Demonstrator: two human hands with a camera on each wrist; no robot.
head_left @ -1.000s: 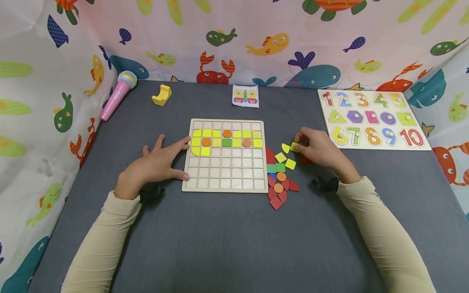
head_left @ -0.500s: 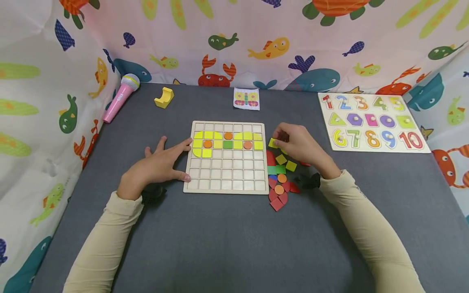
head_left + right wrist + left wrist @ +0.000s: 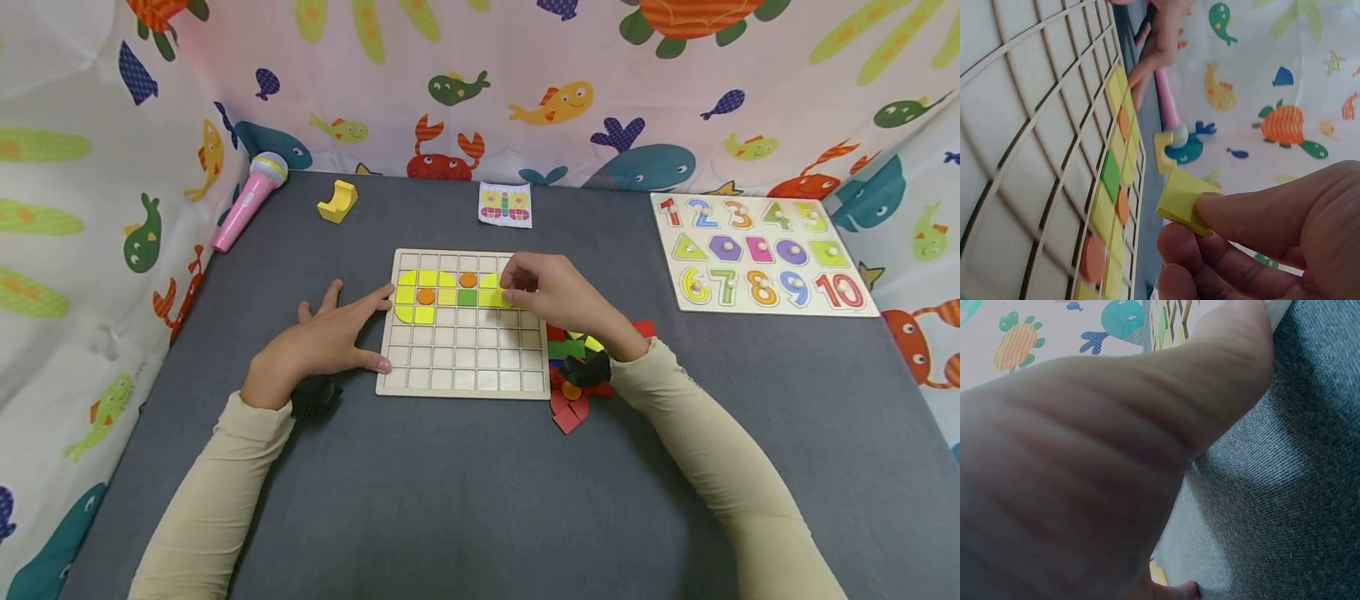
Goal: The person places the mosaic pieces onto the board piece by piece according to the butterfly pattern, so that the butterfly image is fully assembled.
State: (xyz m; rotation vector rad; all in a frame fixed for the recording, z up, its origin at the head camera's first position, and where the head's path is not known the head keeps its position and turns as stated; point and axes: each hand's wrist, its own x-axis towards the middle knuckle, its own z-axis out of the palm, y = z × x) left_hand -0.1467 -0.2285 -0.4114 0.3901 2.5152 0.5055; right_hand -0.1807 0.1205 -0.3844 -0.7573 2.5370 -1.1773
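Note:
A light wooden grid board (image 3: 465, 358) lies on the grey table, its upper rows partly filled with yellow, orange and green tiles. My left hand (image 3: 311, 337) is spread at the board's left side, thumb and a fingertip touching its edge. Between thumb and fingers of my right hand (image 3: 558, 292) is a yellow square tile (image 3: 1185, 197), held over the board's upper right part. In the head view that hand covers the right end of the filled rows. Loose red tiles (image 3: 568, 412), with green, yellow and orange ones, lie beside the board's right edge, partly hidden by the right wrist.
Behind the board lies a small pattern card (image 3: 506, 205). A number and shape puzzle board (image 3: 765, 254) is at the back right. A pink toy microphone (image 3: 251, 200) and a yellow curved block (image 3: 337, 202) sit at the back left. Printed cloth walls enclose the table.
My right hand has carried the yellow square tile leftward from the loose pile to above the board. The left hand stays at the board's left edge.

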